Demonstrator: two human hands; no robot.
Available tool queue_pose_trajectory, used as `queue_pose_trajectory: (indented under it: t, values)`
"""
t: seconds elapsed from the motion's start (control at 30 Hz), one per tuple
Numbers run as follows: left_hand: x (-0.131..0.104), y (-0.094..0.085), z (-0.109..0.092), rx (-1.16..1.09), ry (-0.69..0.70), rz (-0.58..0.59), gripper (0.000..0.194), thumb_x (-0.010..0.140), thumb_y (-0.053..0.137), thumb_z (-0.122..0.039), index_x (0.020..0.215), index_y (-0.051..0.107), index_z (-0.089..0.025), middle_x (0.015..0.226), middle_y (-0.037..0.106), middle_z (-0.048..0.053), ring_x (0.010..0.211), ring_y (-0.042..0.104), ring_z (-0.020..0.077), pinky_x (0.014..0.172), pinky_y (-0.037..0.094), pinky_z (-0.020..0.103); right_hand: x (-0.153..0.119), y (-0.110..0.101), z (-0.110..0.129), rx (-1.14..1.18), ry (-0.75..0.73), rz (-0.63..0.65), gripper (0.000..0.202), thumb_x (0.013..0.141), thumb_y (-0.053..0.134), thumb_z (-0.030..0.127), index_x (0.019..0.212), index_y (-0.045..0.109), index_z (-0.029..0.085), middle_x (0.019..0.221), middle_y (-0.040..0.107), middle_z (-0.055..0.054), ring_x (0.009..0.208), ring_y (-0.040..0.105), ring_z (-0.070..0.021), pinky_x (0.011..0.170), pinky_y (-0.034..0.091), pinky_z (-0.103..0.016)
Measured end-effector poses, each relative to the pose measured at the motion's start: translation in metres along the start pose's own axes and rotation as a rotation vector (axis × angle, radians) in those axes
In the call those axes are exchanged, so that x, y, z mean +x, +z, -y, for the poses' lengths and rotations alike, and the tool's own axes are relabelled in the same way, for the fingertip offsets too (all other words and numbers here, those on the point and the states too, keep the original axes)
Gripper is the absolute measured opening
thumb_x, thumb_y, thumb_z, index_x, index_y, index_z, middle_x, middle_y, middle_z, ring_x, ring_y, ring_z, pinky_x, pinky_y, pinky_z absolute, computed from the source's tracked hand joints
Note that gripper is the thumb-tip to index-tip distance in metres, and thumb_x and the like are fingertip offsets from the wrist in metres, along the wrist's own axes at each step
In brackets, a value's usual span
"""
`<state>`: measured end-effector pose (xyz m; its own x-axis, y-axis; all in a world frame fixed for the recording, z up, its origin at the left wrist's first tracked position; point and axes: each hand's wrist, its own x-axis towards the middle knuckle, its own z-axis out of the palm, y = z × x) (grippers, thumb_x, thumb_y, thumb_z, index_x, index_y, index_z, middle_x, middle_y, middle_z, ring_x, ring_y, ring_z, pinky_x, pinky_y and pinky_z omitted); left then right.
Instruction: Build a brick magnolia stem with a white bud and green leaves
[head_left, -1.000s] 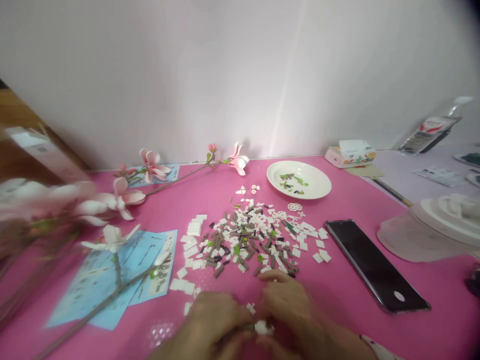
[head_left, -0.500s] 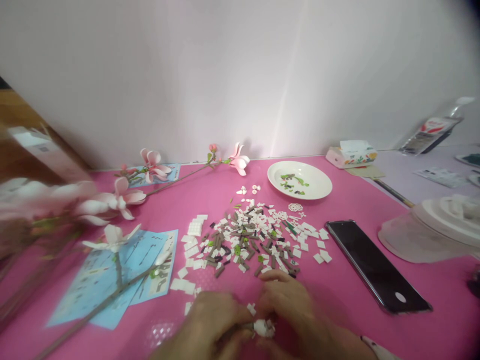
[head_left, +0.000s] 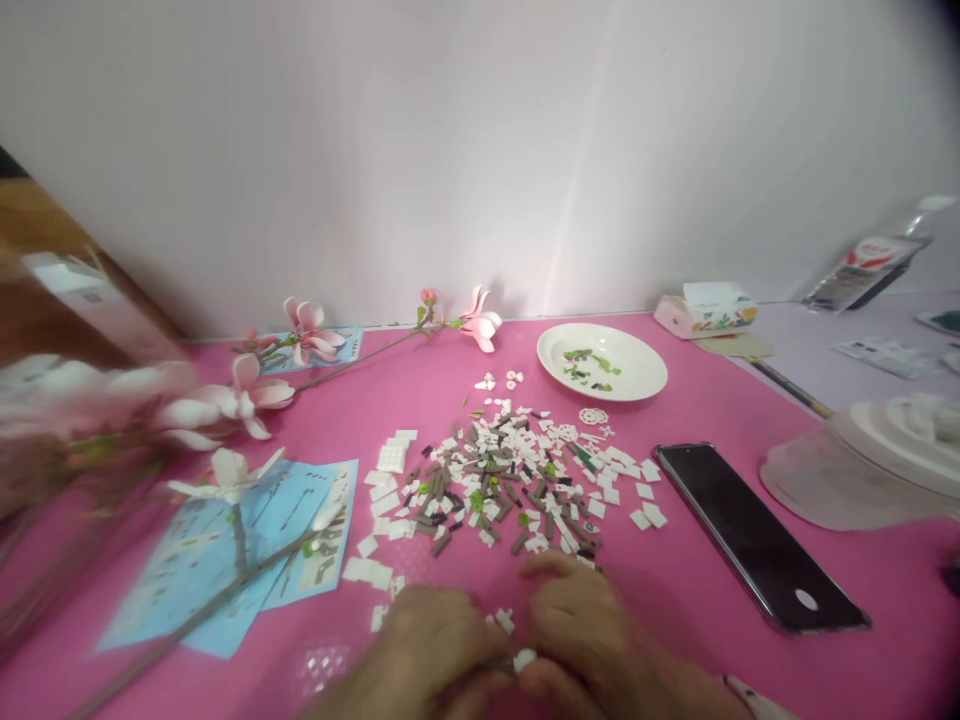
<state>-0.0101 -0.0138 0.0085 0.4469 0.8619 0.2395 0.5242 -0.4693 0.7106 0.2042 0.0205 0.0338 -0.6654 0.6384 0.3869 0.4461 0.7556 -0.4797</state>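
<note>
At the bottom middle, both hands meet over a small white building-brick assembly (head_left: 525,659), most of it hidden by fingers. My left hand (head_left: 431,645) is closed on the grey-brown stem piece (head_left: 501,664) at the left end of the assembly. The thumb and fingers of my right hand (head_left: 581,630) pinch the white end. A small loose white brick (head_left: 505,620) lies just beyond, between the hands. Farther back spreads a pile of loose bricks (head_left: 502,480) in white, brown, black and green.
Blue instruction sheets (head_left: 217,560) lie left under a brick magnolia branch (head_left: 202,605); pink flowers (head_left: 251,395) stand behind. A white plate (head_left: 637,370) with green pieces is at the back. A phone (head_left: 750,535), a lidded tub (head_left: 817,480) and a tissue pack (head_left: 705,312) are right.
My right hand's fingers have closed over the white end of the assembly, which showed more fully before. Both hands stay close together; the view has shifted slightly.
</note>
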Motion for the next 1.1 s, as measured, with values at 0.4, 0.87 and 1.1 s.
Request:
queue_pose_trajectory:
  t: [0.4, 0.87, 1.1]
  values:
    - [-0.008, 0.011, 0.015, -0.007, -0.043, 0.073, 0.034, 0.087, 0.059, -0.019, 0.116, 0.059, -0.037, 0.092, 0.071, 0.000, 0.083, 0.062, 0.0189, 0.078, 0.043, 0.026, 0.000, 0.000, -0.012, 0.126, -0.035, -0.080, 0.003, 0.087, 0.058, 0.024, 0.088, 0.058, 0.021, 0.075, 0.067, 0.001, 0.077, 0.065, -0.0143, 0.101, 0.041, -0.028]
    - [-0.003, 0.004, 0.006, 0.039, -0.014, 0.101, 0.027, 0.091, 0.056, -0.024, 0.117, 0.059, -0.032, 0.092, 0.069, 0.002, 0.085, 0.062, 0.0185, 0.078, 0.047, 0.026, -0.002, 0.000, -0.004, -0.006, 0.006, -0.017, 0.032, 0.099, 0.037, 0.034, 0.084, 0.063, 0.022, 0.074, 0.068, -0.001, 0.074, 0.065, -0.0156, 0.104, 0.040, -0.031]
    - [-0.009, 0.011, 0.010, 0.028, -0.042, 0.020, 0.021, 0.087, 0.060, -0.026, 0.108, 0.060, -0.031, 0.087, 0.070, -0.001, 0.080, 0.064, 0.0162, 0.075, 0.049, 0.024, 0.001, 0.007, -0.011, 0.077, -0.038, -0.081, 0.043, 0.100, 0.028, 0.040, 0.074, 0.058, 0.023, 0.063, 0.063, 0.000, 0.064, 0.061, -0.0146, 0.097, 0.044, -0.030]
